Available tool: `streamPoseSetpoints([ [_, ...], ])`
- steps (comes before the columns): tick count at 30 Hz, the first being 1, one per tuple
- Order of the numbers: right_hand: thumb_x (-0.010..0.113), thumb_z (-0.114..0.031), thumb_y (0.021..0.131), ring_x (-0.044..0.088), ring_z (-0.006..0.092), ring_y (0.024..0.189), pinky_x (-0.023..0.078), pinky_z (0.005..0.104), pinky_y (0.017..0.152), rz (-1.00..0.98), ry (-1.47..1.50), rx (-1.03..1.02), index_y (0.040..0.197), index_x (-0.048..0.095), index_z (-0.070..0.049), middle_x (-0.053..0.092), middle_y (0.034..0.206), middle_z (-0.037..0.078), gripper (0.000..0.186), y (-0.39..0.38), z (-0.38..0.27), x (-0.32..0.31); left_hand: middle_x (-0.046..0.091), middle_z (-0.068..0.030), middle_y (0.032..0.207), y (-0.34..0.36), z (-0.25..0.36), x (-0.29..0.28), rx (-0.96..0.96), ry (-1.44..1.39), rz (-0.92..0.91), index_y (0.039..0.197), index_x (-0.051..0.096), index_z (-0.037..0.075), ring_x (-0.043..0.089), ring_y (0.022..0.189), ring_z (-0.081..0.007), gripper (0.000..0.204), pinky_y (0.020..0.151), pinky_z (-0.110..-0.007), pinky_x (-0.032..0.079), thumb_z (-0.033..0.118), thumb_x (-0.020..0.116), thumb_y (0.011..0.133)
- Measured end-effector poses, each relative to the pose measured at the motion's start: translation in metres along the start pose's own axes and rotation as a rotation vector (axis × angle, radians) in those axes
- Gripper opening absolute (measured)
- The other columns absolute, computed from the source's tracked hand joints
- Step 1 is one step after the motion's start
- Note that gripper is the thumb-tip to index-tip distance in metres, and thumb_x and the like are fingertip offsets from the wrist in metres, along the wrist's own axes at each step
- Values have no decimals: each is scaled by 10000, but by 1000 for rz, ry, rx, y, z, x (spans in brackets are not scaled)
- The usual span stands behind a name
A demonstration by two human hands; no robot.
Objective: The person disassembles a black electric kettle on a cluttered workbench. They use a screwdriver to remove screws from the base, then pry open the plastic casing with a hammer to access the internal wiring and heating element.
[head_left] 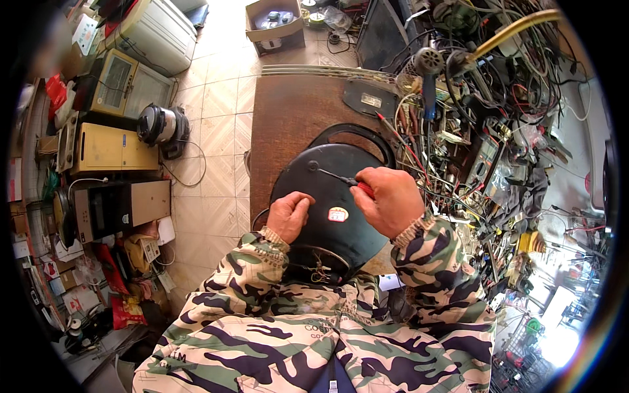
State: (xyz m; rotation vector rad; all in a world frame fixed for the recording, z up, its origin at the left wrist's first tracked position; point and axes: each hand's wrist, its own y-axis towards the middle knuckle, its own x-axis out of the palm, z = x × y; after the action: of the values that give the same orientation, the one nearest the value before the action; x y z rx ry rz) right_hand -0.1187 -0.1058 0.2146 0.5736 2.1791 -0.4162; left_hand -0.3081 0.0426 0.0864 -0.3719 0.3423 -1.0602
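A round black appliance with a curved handle (327, 190) lies on the brown table, a small red-and-yellow sticker on its flat face. My right hand (393, 200) is closed around the red handle of a screwdriver (341, 177). The screwdriver's thin shaft points left, and its tip meets or hovers over a round recess near the far-left part of the face. Over the near-left part of the appliance is my left hand (291, 215), fingers pinched together; whatever they may hold is hidden. Loose wires (320, 267) show at the appliance's near edge, close to my jacket.
A dark flat piece with a label (371, 99) lies at the table's far right. Tangled cables, tools and a multimeter (485, 157) crowd the right side. Left on the tiled floor stand a cooker (157, 124) and a yellow cabinet (101, 147); a cardboard box (278, 44) sits beyond the table.
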Motion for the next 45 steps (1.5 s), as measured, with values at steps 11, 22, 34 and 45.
streamPoseSetpoints([
  [11, 704, -186, 844, 666, 379, 774, 537, 475, 707, -103, -347, 110, 823, 667, -30, 652, 776, 170, 161, 40, -47, 29, 598, -11, 666, 7, -16, 3, 99, 14, -9, 1002, 682, -12, 553, 576, -75, 179, 533, -261, 457, 118, 559, 1013],
  [22, 686, -250, 848, 689, 375, 750, 565, 480, 675, -206, -516, 199, 807, 649, -39, 672, 775, 172, 219, 45, -63, 37, 631, -19, 723, 62, 20, -49, 54, -309, -123, 996, 689, -3, 574, 644, -79, 189, 568, -246, 462, 52, 524, 921],
  [34, 656, -222, 845, 718, 377, 768, 587, 473, 693, -250, -462, 307, 885, 653, -44, 714, 836, 172, 183, 66, -71, 55, 755, -164, 1030, 302, 27, 39, 151, 512, -344, 1063, 761, 55, 717, 1009, -294, 271, 914, -387, 546, 64, 553, 889],
  [45, 574, -171, 840, 683, 471, 933, 549, 513, 878, -390, -182, 557, 953, 682, 27, 697, 963, 309, 252, 89, -72, 37, 733, -194, 1032, 241, 41, -12, 294, 464, -209, 1107, 744, 83, 695, 1031, -354, 323, 903, -423, 531, 317, 608, 931],
])
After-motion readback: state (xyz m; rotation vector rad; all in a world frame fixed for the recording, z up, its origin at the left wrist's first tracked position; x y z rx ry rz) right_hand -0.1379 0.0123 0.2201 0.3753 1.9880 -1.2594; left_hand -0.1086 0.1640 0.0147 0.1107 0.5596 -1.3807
